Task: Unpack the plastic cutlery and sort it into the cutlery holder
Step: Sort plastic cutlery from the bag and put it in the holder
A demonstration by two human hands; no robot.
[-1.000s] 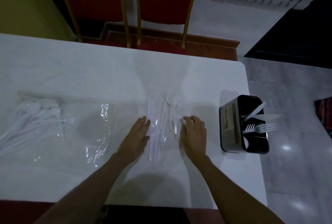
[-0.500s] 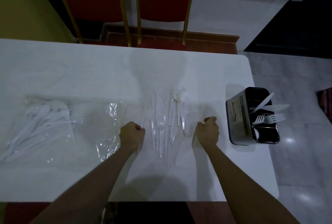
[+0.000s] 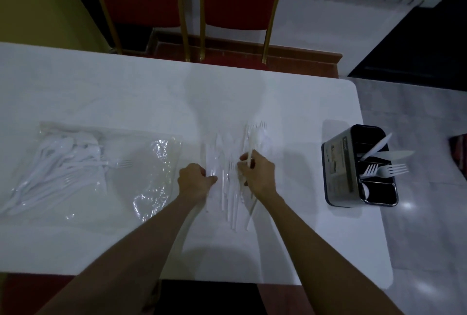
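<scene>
On a white table [image 3: 126, 92], a person's right hand [image 3: 260, 175] pinches one white utensil [image 3: 252, 142] by its handle over the loose cutlery [image 3: 228, 196] at centre. The left hand [image 3: 194, 182] is curled at the pile's left edge (whether it grips anything cannot be told). The cutlery holder [image 3: 338, 163], partly filled, stands near the right edge.

— The right hand [image 3: 258, 175]?
— Pinches a white fork [image 3: 253, 139] over the loose cutlery [image 3: 223, 188].
— And the left hand [image 3: 195, 183]?
— Curled just left of it, on the pile's edge. The cutlery holder [image 3: 338, 163] stands well right.
</scene>
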